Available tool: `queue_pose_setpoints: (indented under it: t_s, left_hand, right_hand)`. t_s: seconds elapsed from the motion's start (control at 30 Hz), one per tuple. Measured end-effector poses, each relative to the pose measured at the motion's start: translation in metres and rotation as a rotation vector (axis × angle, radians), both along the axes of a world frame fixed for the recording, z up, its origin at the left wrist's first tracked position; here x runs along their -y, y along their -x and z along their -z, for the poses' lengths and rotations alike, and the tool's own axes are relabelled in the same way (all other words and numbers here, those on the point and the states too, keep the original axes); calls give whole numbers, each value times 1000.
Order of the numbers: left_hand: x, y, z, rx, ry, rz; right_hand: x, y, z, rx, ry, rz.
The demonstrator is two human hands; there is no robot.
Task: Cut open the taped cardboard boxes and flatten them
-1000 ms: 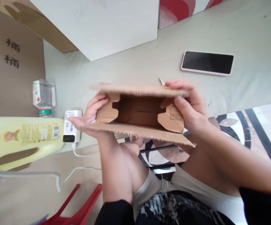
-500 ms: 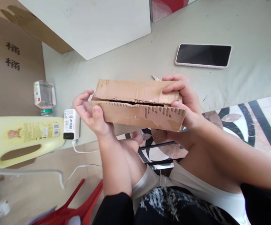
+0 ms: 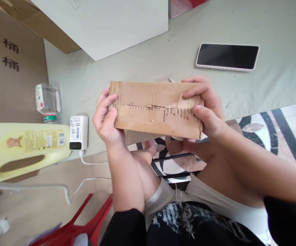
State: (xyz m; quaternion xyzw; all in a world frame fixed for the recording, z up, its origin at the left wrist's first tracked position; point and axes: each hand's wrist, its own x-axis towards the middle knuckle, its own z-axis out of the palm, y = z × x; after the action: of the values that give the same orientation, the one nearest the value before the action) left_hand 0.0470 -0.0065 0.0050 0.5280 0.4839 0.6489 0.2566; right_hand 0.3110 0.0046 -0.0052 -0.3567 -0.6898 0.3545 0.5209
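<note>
A small brown cardboard box (image 3: 148, 119) is held up between both hands above my lap. Its two flaps lie folded shut, meeting along a ragged, torn seam across the middle. My left hand (image 3: 107, 118) grips the left end, thumb on the lower flap and fingers around the edge. At the right end, my right hand (image 3: 208, 106) clasps the box with its thumb near the seam and fingers over the upper flap. What is inside the box is hidden. Just behind it, a small pale item (image 3: 172, 80) pokes out on the table.
A phone (image 3: 227, 56) lies on the pale table (image 3: 273, 37) at the right. At the left are a clear bottle (image 3: 50, 99), a white power bank (image 3: 78, 131) with a cable and a yellow jug (image 3: 22, 147). A white box (image 3: 117, 24) stands behind; a red chair (image 3: 86, 222) is below.
The gap between the two flaps has closed, and the flaps now meet at the seam. My left hand has shifted right and curled its fingers over the box's left end.
</note>
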Motion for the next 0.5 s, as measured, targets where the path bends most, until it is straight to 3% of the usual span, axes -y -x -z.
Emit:
queue_pose_setpoints:
  t_s: [0.37, 0.5]
  left_hand:
    - [-1, -1, 0, -33, 66, -65]
    - [-4, 10, 0, 89, 89, -109]
  right_hand:
    - [5, 2, -4, 17, 92, 51]
    - [2, 6, 6, -100, 156, 3]
